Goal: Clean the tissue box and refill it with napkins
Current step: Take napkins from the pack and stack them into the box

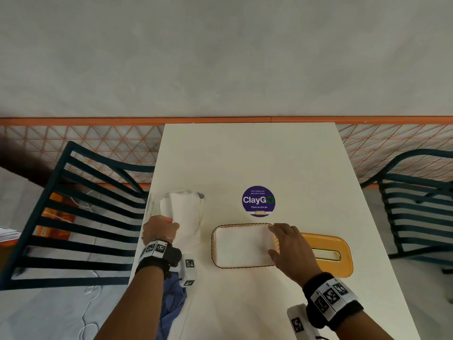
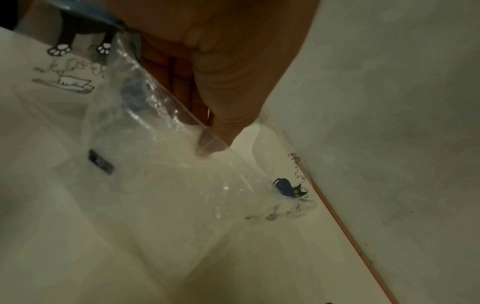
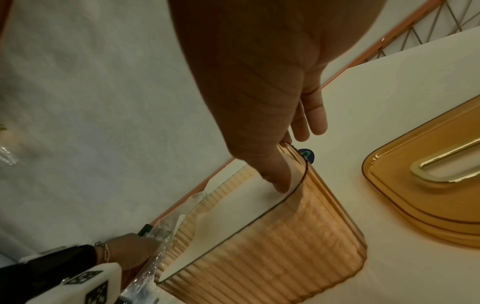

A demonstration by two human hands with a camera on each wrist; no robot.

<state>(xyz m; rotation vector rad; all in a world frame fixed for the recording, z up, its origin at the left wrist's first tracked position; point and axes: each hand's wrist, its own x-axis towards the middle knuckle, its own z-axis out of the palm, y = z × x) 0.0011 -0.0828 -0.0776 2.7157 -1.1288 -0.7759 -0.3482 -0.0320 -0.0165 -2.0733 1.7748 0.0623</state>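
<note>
The amber ribbed tissue box stands without its lid near the table's front, with a white stack of napkins inside. Its amber lid with a gold-rimmed slot lies just to the right. My right hand reaches over the box's right end. In the right wrist view its thumb presses on the napkins while straight fingers extend past the box rim. My left hand grips a clear plastic napkin pack to the box's left, with the thumb at the pack's open edge.
A round purple ClayGo sticker lies on the white table behind the box. A blue cloth hangs at the table's left front edge. Dark slatted chairs stand to the left and right. A grey wall runs behind.
</note>
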